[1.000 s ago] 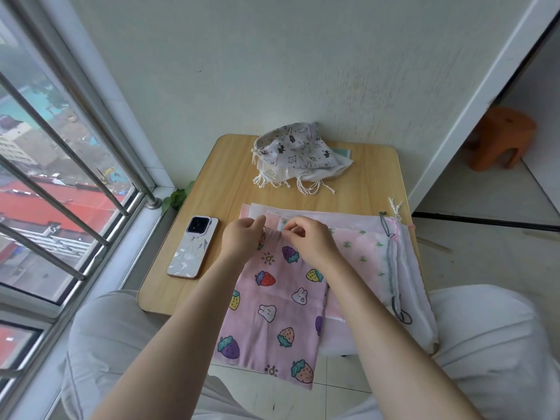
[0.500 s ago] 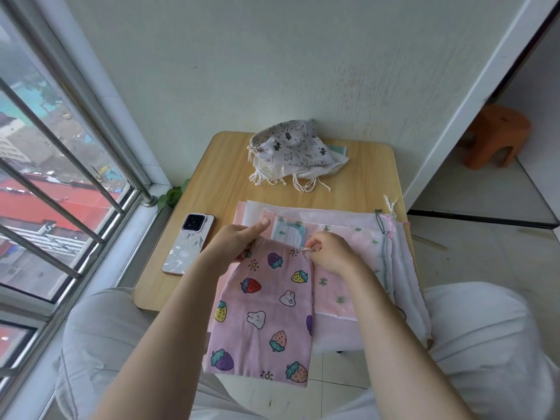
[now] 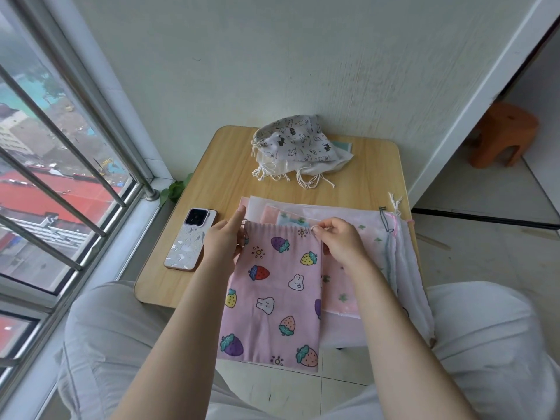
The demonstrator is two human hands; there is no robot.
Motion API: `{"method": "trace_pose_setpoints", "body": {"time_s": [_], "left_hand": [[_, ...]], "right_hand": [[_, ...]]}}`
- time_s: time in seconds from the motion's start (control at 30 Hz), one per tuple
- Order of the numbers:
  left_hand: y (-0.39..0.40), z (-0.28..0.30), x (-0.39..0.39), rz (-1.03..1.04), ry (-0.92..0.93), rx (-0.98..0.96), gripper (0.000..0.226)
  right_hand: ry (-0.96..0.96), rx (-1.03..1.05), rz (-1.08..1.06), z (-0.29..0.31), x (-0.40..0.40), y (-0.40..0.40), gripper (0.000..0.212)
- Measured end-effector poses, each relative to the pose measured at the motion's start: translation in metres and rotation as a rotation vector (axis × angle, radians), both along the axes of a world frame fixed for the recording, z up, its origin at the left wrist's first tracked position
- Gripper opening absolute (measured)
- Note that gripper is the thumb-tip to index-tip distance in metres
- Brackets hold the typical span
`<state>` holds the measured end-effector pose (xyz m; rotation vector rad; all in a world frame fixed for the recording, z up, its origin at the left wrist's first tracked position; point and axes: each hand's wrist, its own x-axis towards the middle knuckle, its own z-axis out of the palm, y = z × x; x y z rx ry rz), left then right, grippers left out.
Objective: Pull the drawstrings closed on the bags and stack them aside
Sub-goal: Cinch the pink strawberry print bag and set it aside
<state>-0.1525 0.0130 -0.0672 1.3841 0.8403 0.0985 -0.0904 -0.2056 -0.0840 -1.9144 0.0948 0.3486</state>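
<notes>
On the near half of the counter [image 3: 212, 165], the pink fruit-print bag [image 3: 272, 295] lies on top of a pile of flat, open bags [image 3: 348, 234], its lower end hanging past the counter edge toward the person's lap. The left hand [image 3: 222, 247] grips the bag's upper left corner, fingers wrapped around the gathered hem with the thumb raised. The right hand [image 3: 339, 241] pinches the upper right corner; a thin pale cord [image 3: 315, 228] appears to sit between its fingers [image 3: 325, 230], though this is small and hard to confirm.

Handling judgement: the bag is thin woven cloth, light, fully limp and apparently empty. It will not hold shape when lifted and will slide easily over the pile beneath. Take hold at the cord ends on each side of the mouth and draw them outward, steadying the hem channel so the cloth gathers evenly. The cords are fine and may slip from a loose pinch.

At the far edge, closed bags [image 3: 300, 147] lie heaped, a cat-print one uppermost, marking the stacking place. A phone [image 3: 191, 241] lies just left of the left hand.

No brand, label or legible writing is visible on any item.
</notes>
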Motion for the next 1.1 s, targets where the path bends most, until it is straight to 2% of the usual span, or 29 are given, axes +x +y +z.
{"method": "trace_pose_setpoints", "body": {"time_s": [0.23,0.3,0.4,0.47,0.63,0.77,0.83,0.9,1.0,1.1], "left_hand": [[-0.002,-0.008,-0.002,0.074,-0.024,-0.195,0.035],[0.002,-0.010,-0.003,0.192,-0.014,-0.235,0.031],[0.006,-0.011,-0.008,0.384,0.022,-0.182,0.028],[0.004,-0.009,-0.010,0.444,-0.019,-0.201,0.027],[-0.007,0.002,-0.004,0.222,-0.365,-0.607,0.022],[-0.018,0.010,-0.001,0.099,-0.462,-0.721,0.019],[-0.021,0.010,-0.001,0.055,-0.429,-0.683,0.018],[-0.020,0.008,-0.003,0.007,-0.353,-0.559,0.016],[-0.018,0.002,-0.007,-0.009,-0.175,-0.214,0.020],[-0.019,0.000,-0.010,0.002,-0.050,0.142,0.016]], "right_hand": [[-0.024,0.010,-0.073,-0.008,0.004,-0.008,0.021],[-0.072,-0.042,-0.209,-0.008,0.005,-0.010,0.022],[-0.145,-0.064,-0.483,-0.006,0.008,-0.018,0.024],[-0.118,-0.041,-0.491,-0.007,0.012,-0.020,0.025],[0.095,0.219,-0.269,-0.006,0.008,-0.009,0.022],[0.197,0.468,-0.239,0.002,-0.001,0.000,0.019],[0.275,0.666,-0.265,0.009,-0.004,0.000,0.015],[0.379,0.815,-0.353,0.015,-0.004,-0.001,0.014],[0.543,1.056,-0.495,0.020,-0.005,-0.001,0.024],[0.511,1.111,-0.574,0.021,-0.007,-0.002,0.025]]}}
